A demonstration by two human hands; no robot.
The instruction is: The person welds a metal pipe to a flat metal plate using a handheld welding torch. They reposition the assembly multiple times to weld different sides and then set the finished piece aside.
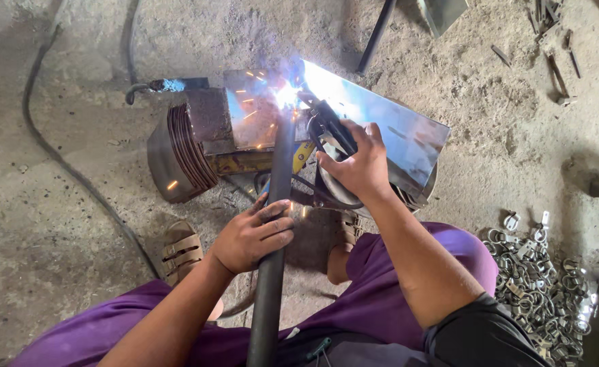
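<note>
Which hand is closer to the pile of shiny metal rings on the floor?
Right. The right hand, holding the welding holder, is on the side of the ring pile; the left hand, gripping the dark pipe, is farther away.

We note a matt dark metal pipe (272,272), glossy sheet-metal plate (394,126), and rough dusty concrete floor (55,258).

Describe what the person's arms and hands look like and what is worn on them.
Both hands are bare: no gloves, rings or watch show on the left hand or the right hand. The forearms are uncovered too. A black sleeve covers the right upper arm near the elbow. The left arm shows no sleeve within the picture.
</note>
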